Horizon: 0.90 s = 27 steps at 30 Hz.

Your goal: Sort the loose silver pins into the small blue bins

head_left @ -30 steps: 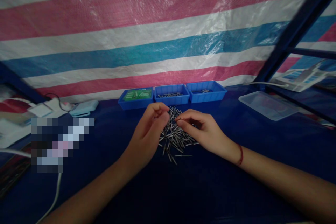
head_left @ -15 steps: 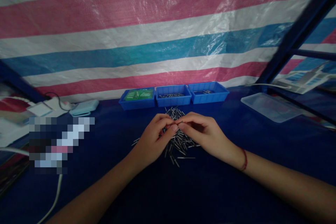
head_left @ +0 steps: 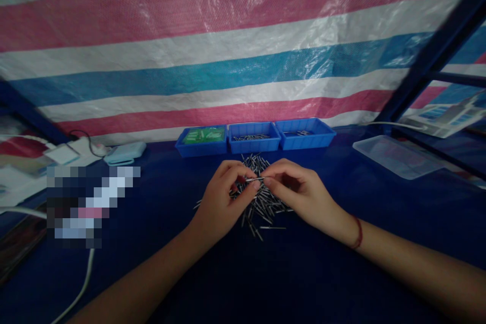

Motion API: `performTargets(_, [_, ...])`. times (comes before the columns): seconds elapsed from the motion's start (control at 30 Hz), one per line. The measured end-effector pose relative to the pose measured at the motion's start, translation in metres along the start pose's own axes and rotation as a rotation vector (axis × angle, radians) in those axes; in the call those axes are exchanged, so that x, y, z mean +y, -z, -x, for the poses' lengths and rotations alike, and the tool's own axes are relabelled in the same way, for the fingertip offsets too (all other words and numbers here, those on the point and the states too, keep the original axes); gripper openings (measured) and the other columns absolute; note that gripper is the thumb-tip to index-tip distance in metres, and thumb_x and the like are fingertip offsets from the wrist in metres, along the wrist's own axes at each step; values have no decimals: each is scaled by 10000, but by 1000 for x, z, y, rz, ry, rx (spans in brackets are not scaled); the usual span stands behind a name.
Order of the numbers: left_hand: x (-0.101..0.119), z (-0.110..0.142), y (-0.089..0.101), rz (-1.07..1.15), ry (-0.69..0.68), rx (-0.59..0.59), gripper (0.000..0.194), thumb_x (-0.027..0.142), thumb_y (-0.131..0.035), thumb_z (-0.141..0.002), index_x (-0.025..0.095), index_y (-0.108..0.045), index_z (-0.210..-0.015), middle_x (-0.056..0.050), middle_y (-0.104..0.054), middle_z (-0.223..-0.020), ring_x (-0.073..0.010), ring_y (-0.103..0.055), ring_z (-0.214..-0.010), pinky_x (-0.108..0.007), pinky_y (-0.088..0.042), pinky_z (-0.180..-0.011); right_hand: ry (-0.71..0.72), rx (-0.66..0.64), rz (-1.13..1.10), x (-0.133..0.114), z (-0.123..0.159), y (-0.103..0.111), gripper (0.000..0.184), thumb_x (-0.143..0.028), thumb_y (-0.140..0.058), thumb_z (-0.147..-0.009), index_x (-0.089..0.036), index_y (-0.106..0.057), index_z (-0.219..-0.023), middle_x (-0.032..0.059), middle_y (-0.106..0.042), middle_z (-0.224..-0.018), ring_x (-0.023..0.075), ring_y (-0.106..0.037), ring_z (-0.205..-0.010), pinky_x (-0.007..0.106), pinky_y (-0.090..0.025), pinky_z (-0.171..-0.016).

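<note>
My left hand [head_left: 228, 192] pinches a slim silver metal pin [head_left: 253, 179], thicker at one end and shaped much like a blind rivet. The pin lies crosswise between both hands. On its other end, the thumb and fingers of my right hand [head_left: 294, 185] are closed. Below and behind the hands a pile of similar metal pins [head_left: 261, 207] spreads over the blue table; my fingers hide part of it. One loose pin [head_left: 272, 228] lies at the near side of the pile.
Behind the pile stand three blue bins: the left bin [head_left: 201, 150] holds a green packet [head_left: 205, 135], the middle bin [head_left: 255, 147] and right bin [head_left: 307, 140] hold pins. A clear plastic lid [head_left: 397, 157] lies right. A white cable [head_left: 85, 278] runs along the left.
The metal pin now shows between my fingertips, which have parted slightly. The view has shifted a little, so the bins and pile appear slightly further right.
</note>
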<state>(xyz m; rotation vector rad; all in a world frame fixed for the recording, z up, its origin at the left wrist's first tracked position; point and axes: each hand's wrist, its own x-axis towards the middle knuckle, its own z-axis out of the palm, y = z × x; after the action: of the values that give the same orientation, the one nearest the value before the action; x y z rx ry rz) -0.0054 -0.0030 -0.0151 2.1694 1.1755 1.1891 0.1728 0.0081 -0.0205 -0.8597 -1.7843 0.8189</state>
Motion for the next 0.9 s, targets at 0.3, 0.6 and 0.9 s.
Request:
performTargets(0.3, [3, 2, 2, -44, -97, 52, 22, 199, -557, -845, 189, -553, -864, -25, -517, -918, -127, -511, -771, -267, -430, -662, 42, -78, 23, 2, 1, -3, 87, -237, -561, -843, -193, -635, -852, 25, -591, -798, 132, -553, -693, 279, -434, -576])
performTargets(0.6, [-1, 3, -2, -8, 60, 52, 133, 231, -507, -870, 184, -514, -995, -38, -533, -953, -144, -534, -821, -280, -441, -678, 153, 34, 382, 7, -15, 20, 166, -248, -466, -892, -183, -598, -814, 32, -605, -781, 149, -558, -722, 295, -439, -678])
performTargets(0.9, [19, 13, -1, 141, -183, -86, 225, 126, -492, -830, 220, -462, -1033, -19, -579, -887, -119, -558, -705, -282, -478, -660, 16, 491, 974, 58, -51, 87, 262, -300, -495, -825, -143, -628, -987, 138, -610, -957, 252, -578, -774, 401, -439, -691])
